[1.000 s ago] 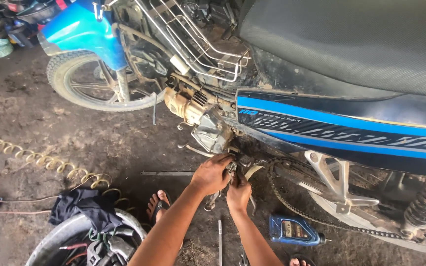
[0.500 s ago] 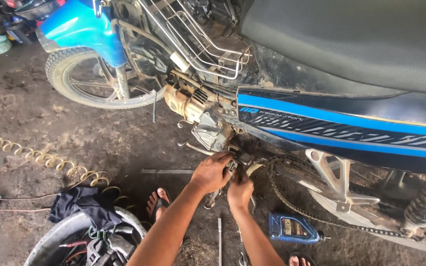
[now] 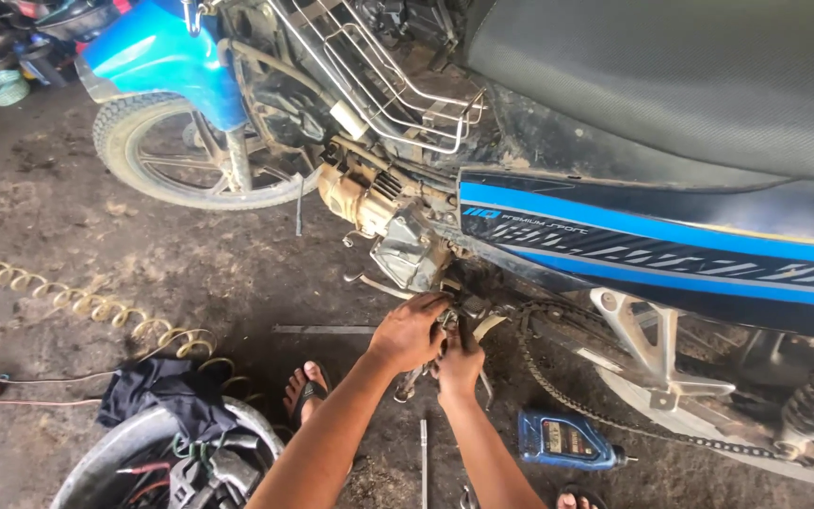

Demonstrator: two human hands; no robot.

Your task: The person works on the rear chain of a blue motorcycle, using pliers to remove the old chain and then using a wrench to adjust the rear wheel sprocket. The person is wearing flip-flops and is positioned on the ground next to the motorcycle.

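A blue and black motorcycle (image 3: 652, 226) stands over a dirt floor, its dirty engine (image 3: 398, 226) exposed. My left hand (image 3: 409, 330) is curled over a small metal part just below the engine. My right hand (image 3: 461, 363) is pressed against it from the right, fingers closed on the same spot by the drive chain (image 3: 558, 377). What exactly each hand grips is hidden by the fingers. My foot in a sandal (image 3: 305, 388) rests on the ground to the left of my arms.
A blue oil bottle (image 3: 565, 439) lies on the ground right of my arms. A metal basin (image 3: 115, 452) holding tools and a dark cloth (image 3: 167, 401) sits at bottom left. A coiled hose (image 3: 77, 302) runs across the floor. The front wheel (image 3: 190, 155) is at upper left.
The view has shifted slightly; my hands stay at the same spot below the engine with only small movement.
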